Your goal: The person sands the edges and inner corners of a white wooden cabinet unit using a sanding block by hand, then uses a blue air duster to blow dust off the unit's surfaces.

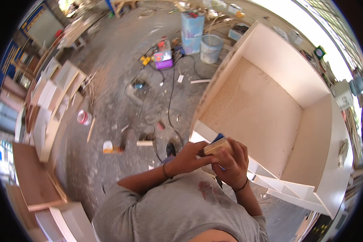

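Both my hands meet in front of my chest around a small pale wooden block (215, 147). My left hand (191, 158) closes on its left end, with thumb and fingers pressed against it. Wrapped over the right end is my right hand (234, 161), its fingers bent round the wood. A dark blue piece (218, 137) shows at the block's far side; I cannot tell what it is. Just beyond my hands, to the right, lies a large open cabinet carcass (256, 113) with pale inner walls, and a narrow white divided frame (288, 187) runs along its near side.
A black cable (172, 97) crosses the grey floor near my shoe (171, 149). Farther off stand a tall blue tin (192, 34), a whitish bucket (211, 48) and a purple-and-white can (163, 60). Wooden frames (54, 117) line the left; a wood offcut (145, 143) lies closer.
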The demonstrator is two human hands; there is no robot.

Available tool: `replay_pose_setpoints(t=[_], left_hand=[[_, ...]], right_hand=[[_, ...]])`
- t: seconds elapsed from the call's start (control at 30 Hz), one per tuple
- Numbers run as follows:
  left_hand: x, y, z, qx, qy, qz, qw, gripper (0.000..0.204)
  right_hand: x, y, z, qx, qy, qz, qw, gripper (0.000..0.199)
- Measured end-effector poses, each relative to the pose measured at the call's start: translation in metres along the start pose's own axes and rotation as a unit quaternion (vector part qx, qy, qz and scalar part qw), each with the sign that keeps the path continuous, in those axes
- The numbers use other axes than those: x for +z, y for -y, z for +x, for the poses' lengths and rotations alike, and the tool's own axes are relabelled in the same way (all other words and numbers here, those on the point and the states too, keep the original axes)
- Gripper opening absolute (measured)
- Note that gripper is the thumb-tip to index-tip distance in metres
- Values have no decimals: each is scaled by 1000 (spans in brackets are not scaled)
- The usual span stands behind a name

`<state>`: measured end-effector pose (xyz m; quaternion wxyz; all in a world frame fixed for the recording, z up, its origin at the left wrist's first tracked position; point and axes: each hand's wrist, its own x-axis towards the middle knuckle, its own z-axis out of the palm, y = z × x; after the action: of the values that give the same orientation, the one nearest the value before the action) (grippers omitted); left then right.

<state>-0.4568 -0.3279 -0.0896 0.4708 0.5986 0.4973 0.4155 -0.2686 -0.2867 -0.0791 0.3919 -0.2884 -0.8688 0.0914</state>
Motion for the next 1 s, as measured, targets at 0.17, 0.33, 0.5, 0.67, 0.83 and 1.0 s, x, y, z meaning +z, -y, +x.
replay_pose_setpoints(t=[0.17,0.33,0.5,0.67,0.83,1.0], left_hand=[[-100,33,-6,-31,-1,-149,988,31],[-167,55,-13,3,-56,-119,991,32],[-198,66,-14,-48,-88,-182,978,32],[-228,75,31,-16,-63,-161,985,30],[-257,73,124,48,10,-67,997,25],[-263,65,240,120,89,-63,987,22]], right_hand=[[14,15,104,-55,-87,-58,993,56],[-6,-8,153,-11,-226,-168,959,58],[-15,-44,162,127,-303,-101,939,52],[-12,-70,190,133,-329,-67,933,53],[-12,-96,201,126,-332,-123,927,53],[-25,-109,193,188,-343,-221,893,52]])
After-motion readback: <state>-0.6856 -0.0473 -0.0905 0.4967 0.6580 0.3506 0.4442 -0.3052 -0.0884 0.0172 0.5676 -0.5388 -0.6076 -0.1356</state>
